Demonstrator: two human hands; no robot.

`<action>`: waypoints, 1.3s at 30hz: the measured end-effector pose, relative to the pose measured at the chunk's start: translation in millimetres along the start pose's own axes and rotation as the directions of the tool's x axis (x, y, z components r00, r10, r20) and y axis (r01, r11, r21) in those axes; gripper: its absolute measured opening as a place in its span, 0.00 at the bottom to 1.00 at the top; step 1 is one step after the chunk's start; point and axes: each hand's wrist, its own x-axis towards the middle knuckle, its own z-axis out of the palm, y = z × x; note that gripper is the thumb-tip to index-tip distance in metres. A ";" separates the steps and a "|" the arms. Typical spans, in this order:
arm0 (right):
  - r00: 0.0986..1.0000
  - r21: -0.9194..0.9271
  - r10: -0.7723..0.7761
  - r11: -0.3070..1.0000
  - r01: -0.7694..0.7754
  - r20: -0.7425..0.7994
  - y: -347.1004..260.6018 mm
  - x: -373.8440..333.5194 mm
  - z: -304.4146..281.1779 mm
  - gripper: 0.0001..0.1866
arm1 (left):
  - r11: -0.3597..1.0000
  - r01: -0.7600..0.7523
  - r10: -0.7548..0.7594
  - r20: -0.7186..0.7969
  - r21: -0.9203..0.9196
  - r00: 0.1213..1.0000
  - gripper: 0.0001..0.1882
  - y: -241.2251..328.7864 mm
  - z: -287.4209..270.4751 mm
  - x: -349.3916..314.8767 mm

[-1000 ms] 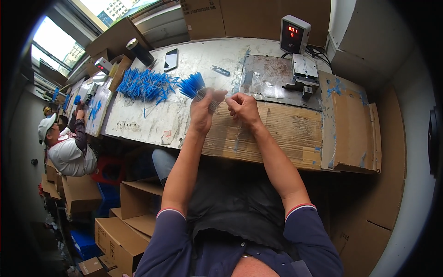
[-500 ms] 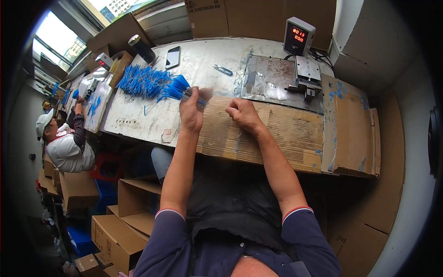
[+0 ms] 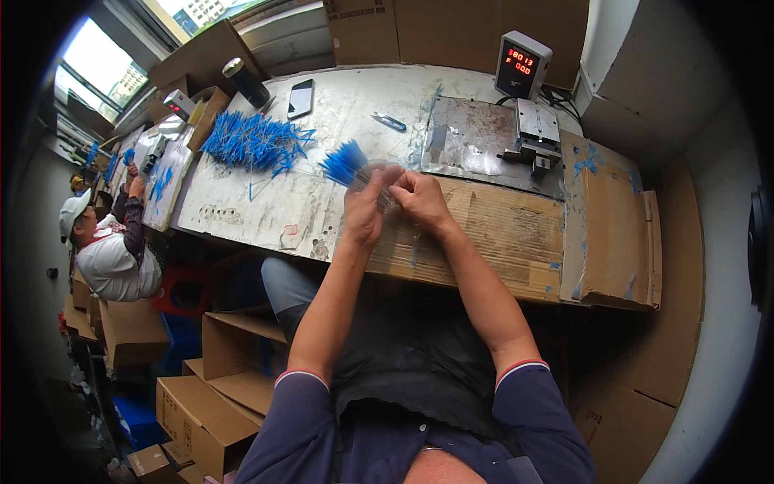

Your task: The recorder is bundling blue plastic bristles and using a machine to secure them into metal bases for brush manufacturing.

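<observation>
My left hand (image 3: 364, 211) is closed around a bundle of thin strands (image 3: 344, 164), held at a tilt above the table. Their blue ends fan out to the upper left, and the pale ends come out toward my right hand. Fingers pinched, my right hand (image 3: 422, 202) meets those pale ends; what lies between its fingertips is too small to make out. A loose pile of similar blue strands (image 3: 251, 143) lies on the table to the left of both hands.
Beneath my hands a cardboard sheet (image 3: 492, 234) covers the table's front. Behind it are a metal plate with a small clamp-like device (image 3: 538, 133), a red-digit display box (image 3: 522, 66), blue snips (image 3: 390, 122), a phone (image 3: 301, 98) and a dark cup (image 3: 246, 83). A co-worker (image 3: 117, 254) sits far left.
My left hand has drawn the bundle away from the pile, moving right toward my right hand. The two hands now meet at the strands' pale ends.
</observation>
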 end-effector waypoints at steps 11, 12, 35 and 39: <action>0.962 0.138 0.115 0.987 -0.082 -0.249 11.4 8.5 1.2 0.09 | 0.763 -0.229 0.127 0.208 0.605 0.970 0.06 0.1 -19.6 17.7; 0.965 0.195 0.129 0.977 -0.085 -0.228 12.7 8.4 -0.2 0.08 | 0.772 -0.214 0.103 0.214 0.598 0.971 0.07 -3.7 -17.6 16.3; 0.948 0.316 0.303 0.913 -0.259 -0.100 6.3 4.8 -10.8 0.08 | -0.750 -0.493 -0.495 -0.121 -0.441 0.861 0.10 157.2 -3.1 99.3; 0.972 0.219 0.192 0.962 -0.160 -0.134 12.8 11.3 2.6 0.07 | -0.728 -0.553 -0.562 -0.109 -0.406 0.820 0.11 118.0 -63.7 106.1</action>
